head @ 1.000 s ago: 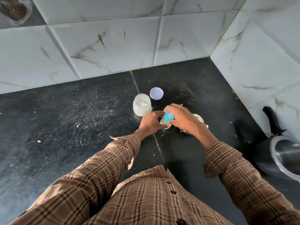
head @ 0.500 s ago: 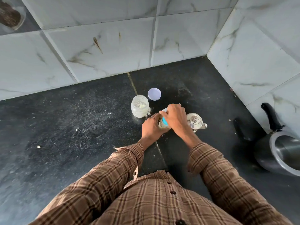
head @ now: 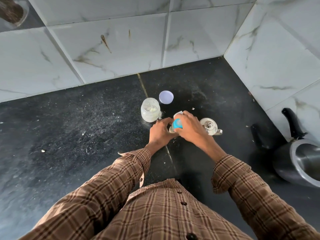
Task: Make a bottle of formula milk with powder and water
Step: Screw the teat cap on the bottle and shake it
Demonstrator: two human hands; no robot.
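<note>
A baby bottle stands on the black counter, mostly hidden between my hands. My left hand wraps its body from the left. My right hand grips the blue cap ring on top of it. An open glass jar of pale powder stands just left of the bottle, with its round white lid lying flat behind it. A small steel lidded pot sits right of my right hand.
A steel pressure cooker with a black handle sits at the right edge by the tiled wall. Tiled walls close the back and right of the counter. Powder specks lie scattered around the jar.
My right hand has shifted on the bottle top, so the blue ring shows more. Both hands stay on the bottle. The view has tilted slightly.
</note>
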